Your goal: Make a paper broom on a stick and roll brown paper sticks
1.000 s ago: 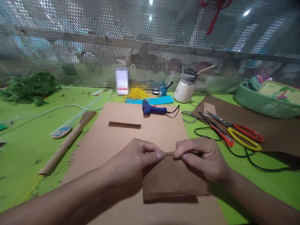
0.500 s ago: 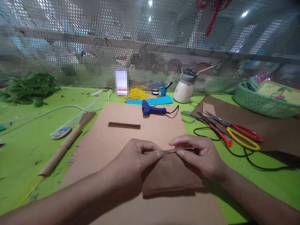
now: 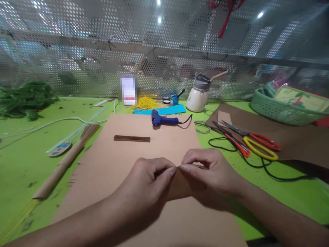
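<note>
Between both hands is a piece of brown paper [image 3: 186,187], its top edge pinched at the fold. My left hand [image 3: 151,180] closes thumb and forefinger on that edge. Right beside it, the fingertips of my right hand [image 3: 209,168] grip the same edge, almost touching the left thumb. The paper slants down below the hands, partly covered by them and in shadow. Beneath lies a large tan paper sheet [image 3: 138,157]. A narrow, pleated brown paper strip [image 3: 132,138] rests on it, and a blue glue gun [image 3: 164,119] lies near its far edge.
Orange-handled scissors [image 3: 240,145] and red-and-yellow-handled scissors [image 3: 260,146] lie at right with a black cord [image 3: 277,177]. Behind them is a green basket [image 3: 282,109]. A rolled paper broom shape [image 3: 61,166] lies left. A white bottle [image 3: 197,97] stands at the back.
My right fingers have slid left along the paper's edge, close to my left thumb. The paper now tilts, showing less of its face. The whole view has shifted slightly.
</note>
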The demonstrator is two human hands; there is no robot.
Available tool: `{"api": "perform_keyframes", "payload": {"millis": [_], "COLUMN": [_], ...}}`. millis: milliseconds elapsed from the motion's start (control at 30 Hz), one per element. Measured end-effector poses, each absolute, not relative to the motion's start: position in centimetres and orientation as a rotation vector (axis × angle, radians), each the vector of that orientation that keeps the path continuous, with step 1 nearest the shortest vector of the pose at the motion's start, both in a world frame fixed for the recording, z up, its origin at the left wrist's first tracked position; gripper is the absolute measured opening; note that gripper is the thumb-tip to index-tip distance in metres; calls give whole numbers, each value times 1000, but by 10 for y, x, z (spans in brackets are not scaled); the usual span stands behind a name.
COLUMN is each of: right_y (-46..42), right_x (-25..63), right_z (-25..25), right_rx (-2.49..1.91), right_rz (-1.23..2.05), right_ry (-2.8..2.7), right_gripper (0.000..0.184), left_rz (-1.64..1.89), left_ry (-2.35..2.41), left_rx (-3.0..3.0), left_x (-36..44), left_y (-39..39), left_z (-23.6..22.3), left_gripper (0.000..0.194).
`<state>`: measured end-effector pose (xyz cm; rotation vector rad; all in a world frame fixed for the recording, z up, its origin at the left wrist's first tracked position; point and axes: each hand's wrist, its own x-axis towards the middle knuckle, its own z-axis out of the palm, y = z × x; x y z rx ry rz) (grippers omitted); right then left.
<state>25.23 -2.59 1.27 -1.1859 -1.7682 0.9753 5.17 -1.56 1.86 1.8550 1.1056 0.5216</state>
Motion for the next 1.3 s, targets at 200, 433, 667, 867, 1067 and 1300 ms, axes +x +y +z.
{"api": "perform_keyframes", "payload": {"millis": [200,433,667,867,1067,1300], "right_y": [-23,-22,-23,-17,-16,-15], "right_x": [255,257,256,260,261,265], "right_z": [8,11,13,6,5,8], "right_rx": [-1184,-1123,-1084,-1090,-1121,-1209], "right_rz": [1060,1318,1308,1268,1296,1241], "right_ry": [-1641,-1554,-1528,-1545,-1504,-1527], "right_gripper": [17,24,22,23,26,25], "left_rz": [505,592,642,621,588,531], "left_ry": [1145,1156,1153,1175,1149,1137], "left_rx": [1774,1600,1868,1910,1870,1818], "left_x": [52,53,51,51,51,49], "left_y": [-12,-10,-18,-17,-14,-9], "left_z": [15,8,4,3,4,8], "left_gripper": [36,31,35,35,35,34]}}
